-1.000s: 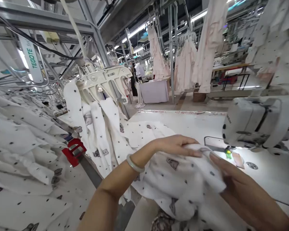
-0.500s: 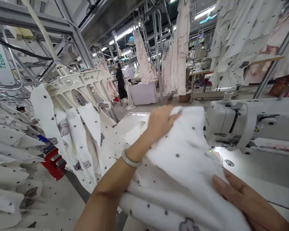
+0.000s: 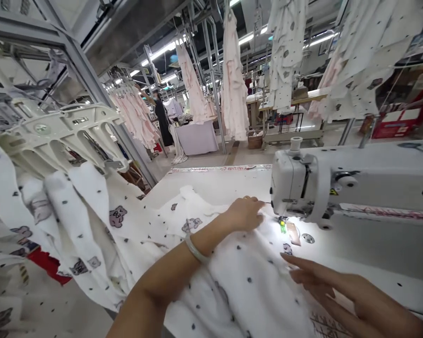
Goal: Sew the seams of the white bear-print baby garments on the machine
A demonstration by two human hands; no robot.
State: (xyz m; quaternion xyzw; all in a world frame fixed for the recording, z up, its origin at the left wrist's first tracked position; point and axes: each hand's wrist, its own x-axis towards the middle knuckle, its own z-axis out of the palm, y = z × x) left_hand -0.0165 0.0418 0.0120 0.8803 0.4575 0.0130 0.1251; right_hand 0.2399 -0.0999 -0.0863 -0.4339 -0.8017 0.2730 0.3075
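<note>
White fabric (image 3: pixel 248 279) with dark dots and grey animal prints lies spread over the sewing table, its right edge near the needle area of a white sewing machine (image 3: pixel 296 183). My left hand (image 3: pixel 245 213), with a pale bangle at the wrist, is closed on the far part of the cloth, just left of the lit presser foot (image 3: pixel 282 225). Over the near right edge of the cloth, my right hand (image 3: pixel 333 284) has its fingers stretched out, not gripping. A cream hanger clamp (image 3: pixel 66 131) on the left carries more pieces of the same printed cloth.
Printed garments (image 3: pixel 366 61) and pink ones (image 3: pixel 234 84) hang behind the machine. A person in dark clothes (image 3: pixel 164 122) stands in the background beside a cloth-covered table (image 3: pixel 199 137). At far right is a red box (image 3: pixel 396 123). A grey metal post (image 3: pixel 91 80) rises at left.
The cloth, held up and blurred before, now lies lower on the table by the needle. My left hand moved down and nearer the machine; my right hand has loosened from the cloth. The view shifted right.
</note>
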